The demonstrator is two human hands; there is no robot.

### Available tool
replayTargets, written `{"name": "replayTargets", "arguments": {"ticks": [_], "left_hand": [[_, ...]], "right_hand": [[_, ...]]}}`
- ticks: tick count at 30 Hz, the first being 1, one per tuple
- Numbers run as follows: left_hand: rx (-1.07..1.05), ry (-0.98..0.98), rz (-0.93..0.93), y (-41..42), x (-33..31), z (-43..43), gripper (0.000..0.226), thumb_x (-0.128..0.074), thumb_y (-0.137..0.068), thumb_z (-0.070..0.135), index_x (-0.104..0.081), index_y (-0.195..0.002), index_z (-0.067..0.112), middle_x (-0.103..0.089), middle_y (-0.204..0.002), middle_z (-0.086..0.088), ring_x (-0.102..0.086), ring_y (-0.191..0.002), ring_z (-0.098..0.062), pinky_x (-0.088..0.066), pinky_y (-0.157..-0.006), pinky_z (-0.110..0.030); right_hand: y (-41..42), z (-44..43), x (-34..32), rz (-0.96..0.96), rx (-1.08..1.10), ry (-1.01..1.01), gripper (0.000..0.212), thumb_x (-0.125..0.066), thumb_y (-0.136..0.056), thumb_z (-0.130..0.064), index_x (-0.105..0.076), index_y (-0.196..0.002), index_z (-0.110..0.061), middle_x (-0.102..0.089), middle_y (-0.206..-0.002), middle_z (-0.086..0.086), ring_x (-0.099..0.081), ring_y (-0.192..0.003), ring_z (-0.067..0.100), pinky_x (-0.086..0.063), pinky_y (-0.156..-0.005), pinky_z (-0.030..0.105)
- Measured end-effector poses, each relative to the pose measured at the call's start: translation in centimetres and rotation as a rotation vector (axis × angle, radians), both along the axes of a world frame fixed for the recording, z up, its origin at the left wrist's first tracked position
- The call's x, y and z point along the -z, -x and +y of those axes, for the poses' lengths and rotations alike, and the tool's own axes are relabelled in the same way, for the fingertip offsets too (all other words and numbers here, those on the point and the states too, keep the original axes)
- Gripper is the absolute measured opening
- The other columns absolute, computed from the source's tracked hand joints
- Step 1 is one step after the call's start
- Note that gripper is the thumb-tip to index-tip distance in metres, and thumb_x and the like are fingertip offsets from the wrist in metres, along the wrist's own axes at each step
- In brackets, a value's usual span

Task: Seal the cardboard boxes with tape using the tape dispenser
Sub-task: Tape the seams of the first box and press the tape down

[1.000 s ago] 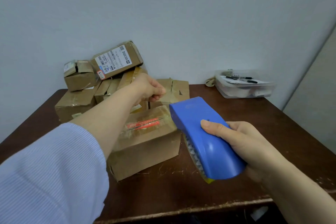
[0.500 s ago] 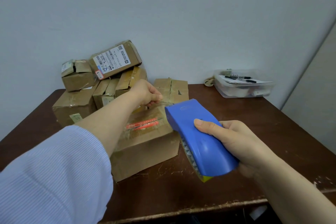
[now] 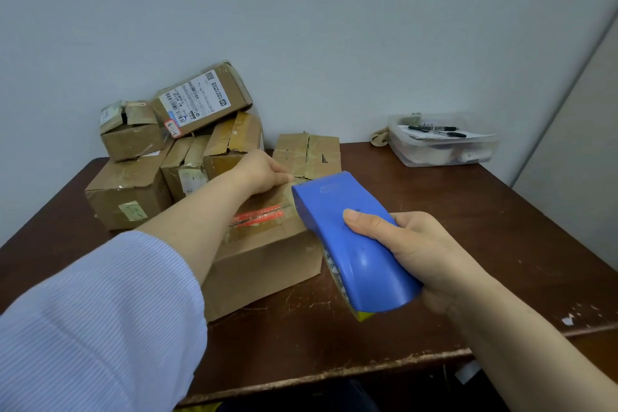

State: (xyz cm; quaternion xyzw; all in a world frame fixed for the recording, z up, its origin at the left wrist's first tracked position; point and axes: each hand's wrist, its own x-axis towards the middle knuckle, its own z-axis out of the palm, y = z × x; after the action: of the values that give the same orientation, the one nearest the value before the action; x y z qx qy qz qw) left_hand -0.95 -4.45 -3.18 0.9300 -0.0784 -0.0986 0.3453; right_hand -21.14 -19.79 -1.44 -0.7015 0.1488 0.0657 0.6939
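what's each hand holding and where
Right hand grips the blue tape dispenser by its rounded rear body. Left hand rests on the front box at its far top edge; a pinch cannot be told.

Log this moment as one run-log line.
step: taping front box | left hand: grips box's far top edge | right hand: grips blue tape dispenser at box's right end | behind: stacked boxes

One view only: a wide-angle camera worn on the person's head. It sits above the near edge of the counter and looks forward and down toward the far wall. Range is close. Both forearms enter from the bottom, left hand mid-frame, right hand nearer and right of centre with the tape dispenser. Nearest box is central, box pile far left, clear tub far right. Counter's near edge runs tilted across the lower frame.
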Motion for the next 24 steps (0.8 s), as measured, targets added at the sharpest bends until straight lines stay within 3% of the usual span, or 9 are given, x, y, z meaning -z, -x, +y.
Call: {"name": "replayTargets", "arguments": {"ticks": [2,4,6,9,11,16,19,21,24], "left_hand": [[0.025,-0.045,-0.03,0.0,-0.1,-0.2,0.065,-0.065,-0.089,0.026,-0.035,-0.146,0.02,-0.033,-0.152,-0.009,-0.031,-0.139,-0.029,-0.026,-0.114,-0.038],[0.047,-0.145,-0.098,0.2,-0.1,-0.3,0.079,-0.067,-0.087,0.03,-0.02,-0.151,0.028,-0.02,-0.156,-0.013,-0.022,-0.142,-0.031,-0.024,-0.114,-0.039],[0.003,-0.206,-0.197,0.5,-0.2,-0.1,0.072,-0.07,-0.084,0.034,-0.034,-0.146,0.028,-0.025,-0.15,-0.016,-0.031,-0.136,-0.032,-0.03,-0.11,-0.038],[0.057,-0.121,-0.377,1.0,-0.2,0.3,0.022,-0.069,-0.085,0.025,-0.072,-0.104,0.013,-0.065,-0.111,-0.005,-0.057,-0.096,-0.018,-0.043,-0.082,-0.029],[0.144,-0.113,-0.341,1.8,0.2,0.4,0.023,-0.063,-0.09,0.027,-0.075,-0.095,0.009,-0.07,-0.097,-0.006,-0.061,-0.089,-0.022,-0.047,-0.08,-0.031],[0.162,-0.224,-0.189,3.0,1.5,0.8,0.04,-0.037,-0.101,0.038,-0.065,-0.119,0.015,-0.063,-0.124,-0.009,-0.056,-0.113,-0.027,-0.043,-0.097,-0.036],[0.245,-0.16,-0.135,3.6,0.7,1.3,0.039,-0.038,-0.098,0.032,-0.055,-0.131,0.022,-0.046,-0.144,-0.002,-0.042,-0.131,-0.023,-0.031,-0.11,-0.037],[0.397,-0.09,-0.015,4.3,0.1,2.3,0.069,-0.048,-0.076,0.038,-0.04,-0.143,0.029,-0.041,-0.147,0.002,-0.04,-0.131,-0.019,-0.03,-0.11,-0.037],[0.622,-0.189,0.079,5.1,-0.2,3.4,0.107,-0.065,-0.049,0.053,-0.024,-0.146,0.036,-0.028,-0.149,0.013,-0.03,-0.133,-0.01,-0.027,-0.112,-0.035]], "right_hand": [[0.0,0.0,0.1,-0.009,-0.001,-0.007,0.029,-0.072,-0.076,-0.035,-0.07,-0.078,-0.006,-0.073,-0.072,0.009,-0.068,-0.057,0.018,-0.052,-0.05,0.024],[0.0,0.1,0.2,-0.016,0.0,-0.012,0.028,-0.072,-0.077,-0.034,-0.07,-0.078,-0.007,-0.073,-0.072,0.008,-0.069,-0.058,0.018,-0.052,-0.05,0.024],[0.0,0.1,0.3,-0.021,0.0,-0.015,0.028,-0.072,-0.077,-0.034,-0.07,-0.078,-0.007,-0.073,-0.072,0.008,-0.069,-0.058,0.018,-0.051,-0.051,0.024],[0.0,0.1,0.4,-0.027,-0.002,-0.022,0.029,-0.072,-0.077,-0.035,-0.07,-0.081,-0.006,-0.073,-0.073,0.008,-0.069,-0.059,0.019,-0.053,-0.053,0.026],[-0.1,0.0,0.6,-0.028,-0.004,-0.018,0.03,-0.072,-0.077,-0.035,-0.07,-0.082,-0.006,-0.073,-0.074,0.008,-0.069,-0.059,0.019,-0.054,-0.055,0.027],[-0.1,-0.2,0.9,-0.038,-0.019,0.005,0.031,-0.07,-0.079,-0.037,-0.07,-0.082,-0.006,-0.074,-0.075,0.008,-0.069,-0.061,0.02,-0.054,-0.059,0.028],[-0.1,-0.3,0.9,-0.038,-0.021,0.0,0.031,-0.069,-0.08,-0.037,-0.07,-0.082,-0.007,-0.073,-0.074,0.008,-0.069,-0.06,0.019,-0.054,-0.056,0.026],[-0.2,-0.4,0.8,-0.034,-0.022,0.0,0.031,-0.069,-0.08,-0.037,-0.07,-0.081,-0.007,-0.073,-0.073,0.008,-0.068,-0.059,0.019,-0.053,-0.054,0.026],[-0.5,-0.1,0.9,-0.039,-0.004,-0.002,0.029,-0.07,-0.079,-0.037,-0.069,-0.077,-0.008,-0.073,-0.071,0.006,-0.068,-0.057,0.017,-0.053,-0.053,0.025]]}}
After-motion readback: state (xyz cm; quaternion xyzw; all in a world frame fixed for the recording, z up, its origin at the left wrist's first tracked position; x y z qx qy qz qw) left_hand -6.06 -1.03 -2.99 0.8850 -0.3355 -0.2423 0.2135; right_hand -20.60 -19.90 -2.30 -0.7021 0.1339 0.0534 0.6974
